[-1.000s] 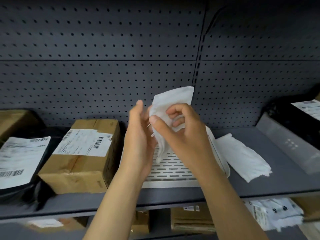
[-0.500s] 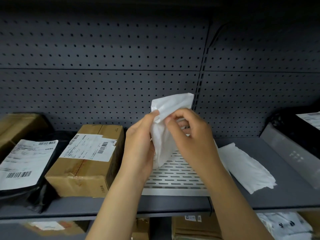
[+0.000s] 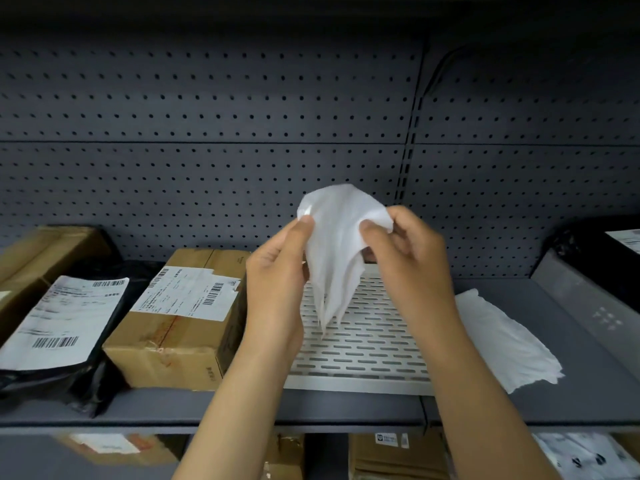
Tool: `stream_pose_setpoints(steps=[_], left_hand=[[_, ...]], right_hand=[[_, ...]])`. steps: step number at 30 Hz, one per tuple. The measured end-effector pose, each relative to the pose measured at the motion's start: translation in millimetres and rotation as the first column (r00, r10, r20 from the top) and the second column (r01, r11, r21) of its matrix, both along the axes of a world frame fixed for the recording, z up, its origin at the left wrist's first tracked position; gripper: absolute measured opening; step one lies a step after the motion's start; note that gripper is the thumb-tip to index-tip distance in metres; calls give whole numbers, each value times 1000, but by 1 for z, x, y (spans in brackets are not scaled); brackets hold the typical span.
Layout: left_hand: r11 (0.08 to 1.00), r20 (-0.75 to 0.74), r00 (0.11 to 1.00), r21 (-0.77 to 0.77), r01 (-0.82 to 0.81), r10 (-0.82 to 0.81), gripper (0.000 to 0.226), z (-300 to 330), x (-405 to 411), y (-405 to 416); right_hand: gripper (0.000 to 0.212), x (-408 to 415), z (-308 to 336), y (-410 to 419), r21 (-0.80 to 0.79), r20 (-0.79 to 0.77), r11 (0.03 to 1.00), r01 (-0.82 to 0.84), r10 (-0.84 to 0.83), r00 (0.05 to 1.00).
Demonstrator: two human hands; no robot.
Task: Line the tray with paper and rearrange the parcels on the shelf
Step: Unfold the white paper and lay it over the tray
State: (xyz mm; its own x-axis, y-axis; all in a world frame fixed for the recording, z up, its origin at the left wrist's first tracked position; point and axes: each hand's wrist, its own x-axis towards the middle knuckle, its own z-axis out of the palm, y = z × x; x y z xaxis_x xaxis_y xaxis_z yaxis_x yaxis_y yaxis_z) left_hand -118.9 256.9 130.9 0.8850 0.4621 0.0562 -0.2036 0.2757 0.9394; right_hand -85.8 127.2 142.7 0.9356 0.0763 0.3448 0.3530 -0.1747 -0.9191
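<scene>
A white paper sheet [image 3: 337, 244] is pinched at its upper corners by the left hand [image 3: 277, 271] and the right hand [image 3: 405, 258], each hand closed on the sheet between thumb and fingers. Compared with a second ago, the hands have been drawn apart, so that the sheet is now partly spread at the top, where earlier it was bunched between them; its lower end hangs down in loose folds. The sheet is held above the slotted white tray [image 3: 363, 341], which lies bare on the shelf [image 3: 588, 393], its near rim close to the shelf's front edge.

A second white paper sheet [image 3: 502, 341] lies flat just beside the tray, toward the shelf's right end. A grey box [image 3: 595, 306] leans at the far right with a black parcel [image 3: 585, 247] behind it. Left of the tray, partly hidden by the left forearm, a cardboard box [image 3: 173, 334] with a shipping label is seen; beyond it a black mailer bag [image 3: 62, 341] with a label, and another cardboard box [image 3: 34, 258] at the back left corner. The perforated back panel [image 3: 207, 168] rises behind. More parcels [image 3: 398, 455] are seen on the level below.
</scene>
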Motion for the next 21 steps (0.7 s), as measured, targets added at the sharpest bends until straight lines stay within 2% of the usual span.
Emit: stream_pose_setpoints(steps=[8,10,13,15,18,21], left_hand=[[992,-39,992,-23,-122,121,35,6,-5,37],[991,-17,991,1,-135,135,38,9,-8,44],[985,10,988,75,-155,154,29,13,-10,53],[981,13,986,95,-167,166,32,14,-11,57],[977,-2,984,113,-179,180,54,14,-12,62],[971,-27,980,140,-193,199,55,10,-11,64]], right_hand=[[22,13,12,-31,81,-50,993,86,-82,995],[28,16,14,-35,76,-65,992,106,-101,993],[36,17,16,-40,80,-60,990,115,-110,992],[30,19,16,-43,86,-64,988,129,-124,990],[14,22,16,-52,87,-71,982,166,-160,985],[10,25,16,-58,79,-63,977,197,-192,979]])
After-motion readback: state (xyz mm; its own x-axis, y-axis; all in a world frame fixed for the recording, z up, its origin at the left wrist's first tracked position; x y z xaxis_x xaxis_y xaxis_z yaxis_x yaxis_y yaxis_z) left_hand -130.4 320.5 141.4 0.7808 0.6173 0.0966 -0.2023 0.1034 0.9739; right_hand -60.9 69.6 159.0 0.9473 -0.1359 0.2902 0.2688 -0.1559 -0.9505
